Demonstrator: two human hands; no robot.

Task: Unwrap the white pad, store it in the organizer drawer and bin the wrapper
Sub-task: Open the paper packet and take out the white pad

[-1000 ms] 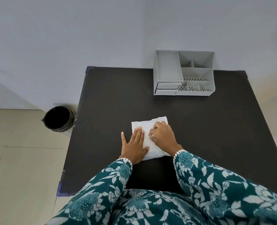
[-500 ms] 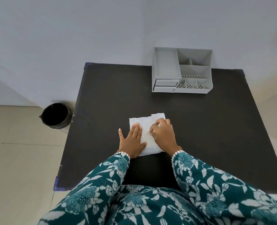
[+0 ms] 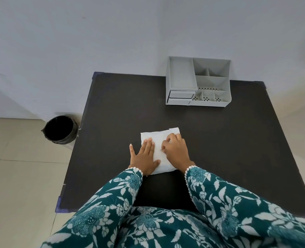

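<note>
A white wrapped pad [image 3: 158, 138] lies flat on the dark table [image 3: 112, 113], near its middle. My left hand [image 3: 144, 157] rests flat on the pad's left half, fingers spread. My right hand [image 3: 175, 151] sits on its right half with fingertips curled and pinching at the wrapper's surface. A grey organizer [image 3: 198, 81] stands at the table's back edge; its small drawer [image 3: 181, 95] at the front left is closed. A black bin [image 3: 59, 129] stands on the floor left of the table.
A pale wall rises right behind the table. Tiled floor [image 3: 19, 185] runs along the left side. My patterned teal sleeves cover the table's near edge.
The hands stay on the pad. My right fingers have curled tighter on the wrapper, and the pad has turned slightly. The view has shifted a little.
</note>
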